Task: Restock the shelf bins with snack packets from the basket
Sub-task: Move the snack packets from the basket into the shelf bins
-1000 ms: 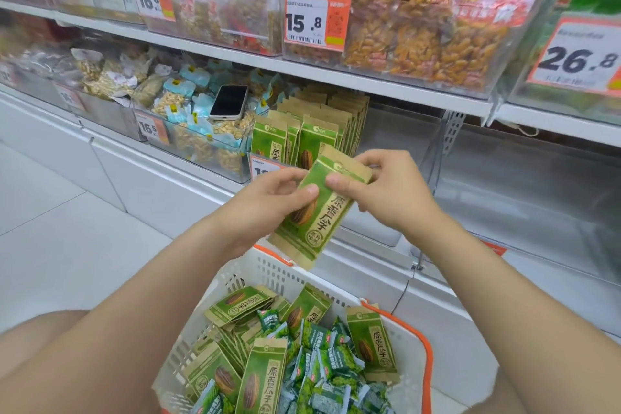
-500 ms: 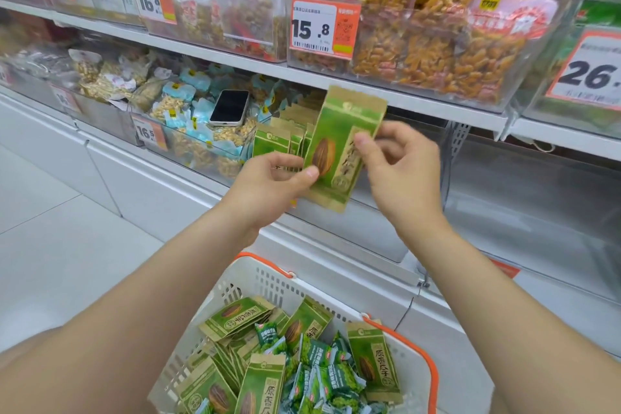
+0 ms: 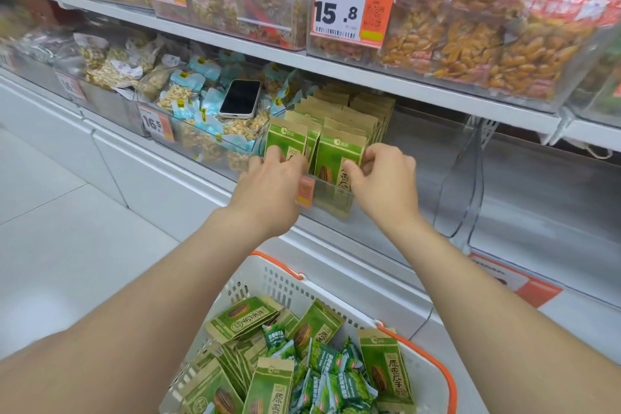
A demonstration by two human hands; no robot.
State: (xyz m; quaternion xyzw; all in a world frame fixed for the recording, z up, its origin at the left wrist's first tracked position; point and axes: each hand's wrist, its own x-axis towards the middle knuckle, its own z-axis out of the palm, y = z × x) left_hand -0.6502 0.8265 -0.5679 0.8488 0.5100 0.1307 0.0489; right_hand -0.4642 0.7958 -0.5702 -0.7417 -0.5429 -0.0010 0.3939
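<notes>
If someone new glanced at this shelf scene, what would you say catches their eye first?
Probably both hands, the left hand and right hand, pressed against upright green packets at the front of a clear bin on the lower shelf. Next, a dark phone lying on the pale blue snack packs in the bin to the left. Below, a white basket with orange handles holds more green packets.

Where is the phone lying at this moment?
In the head view the phone lies face up on the pale blue snack packets in the middle-shelf bin, left of the green packets and beyond the left hand.
</notes>
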